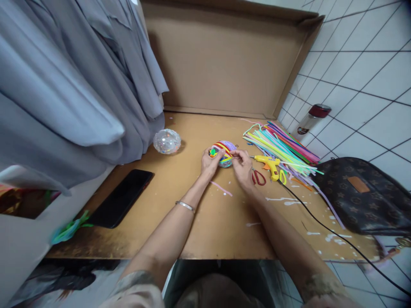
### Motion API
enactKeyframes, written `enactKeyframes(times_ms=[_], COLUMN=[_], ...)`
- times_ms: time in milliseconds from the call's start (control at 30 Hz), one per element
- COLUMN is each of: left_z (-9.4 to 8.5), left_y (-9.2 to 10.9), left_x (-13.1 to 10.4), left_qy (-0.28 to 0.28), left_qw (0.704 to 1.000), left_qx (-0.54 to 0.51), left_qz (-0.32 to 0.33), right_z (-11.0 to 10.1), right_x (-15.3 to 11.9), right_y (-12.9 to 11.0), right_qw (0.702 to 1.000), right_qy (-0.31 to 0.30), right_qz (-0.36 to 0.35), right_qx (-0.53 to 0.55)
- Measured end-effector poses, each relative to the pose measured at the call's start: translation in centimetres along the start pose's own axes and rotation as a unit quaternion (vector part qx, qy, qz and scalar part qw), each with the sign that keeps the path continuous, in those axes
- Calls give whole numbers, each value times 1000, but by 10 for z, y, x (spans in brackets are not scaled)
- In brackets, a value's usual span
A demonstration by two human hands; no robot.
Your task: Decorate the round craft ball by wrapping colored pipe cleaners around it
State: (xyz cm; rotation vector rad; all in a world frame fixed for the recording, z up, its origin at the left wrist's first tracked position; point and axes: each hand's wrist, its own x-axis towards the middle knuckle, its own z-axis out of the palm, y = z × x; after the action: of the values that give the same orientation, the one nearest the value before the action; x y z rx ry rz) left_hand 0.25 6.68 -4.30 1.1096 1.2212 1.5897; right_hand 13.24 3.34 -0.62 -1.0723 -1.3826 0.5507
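A round ball covered in coloured pipe cleaners [226,146] sits between my two hands above the table. My left hand [210,164] is closed around its left side, thumb on top, beside a small green and orange tuft. At the right side of the ball, my right hand [242,164] pinches where red and yellow pipe cleaner strands meet the fingertips; the exact end is hidden. Just right of that hand lie a yellow hot glue gun [269,164] and scissors with red handles [258,177], partly covered by the hand.
A bundle of colourful pipe cleaners [282,145] lies at the back right, near a bottle [313,119] and a brown patterned bag [362,192]. A clear plastic bowl [167,141] and a black phone [123,199] are on the left. The glue gun's cord [321,222] crosses the right side.
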Motion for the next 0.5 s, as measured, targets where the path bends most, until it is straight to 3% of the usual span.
enactKeyframes(times_ms=[233,500], left_z=[2,2], left_y=[7,4], left_x=[-3,-1], left_qy=[31,37], left_qw=[999,999], left_qx=[1,-5], left_qz=[-10,-4], right_z=[-3,-10], right_x=[6,9], right_y=[5,-4], right_qw=[998,998], right_qy=[-5,-36], right_qz=[57,-22], right_qx=[28,-50])
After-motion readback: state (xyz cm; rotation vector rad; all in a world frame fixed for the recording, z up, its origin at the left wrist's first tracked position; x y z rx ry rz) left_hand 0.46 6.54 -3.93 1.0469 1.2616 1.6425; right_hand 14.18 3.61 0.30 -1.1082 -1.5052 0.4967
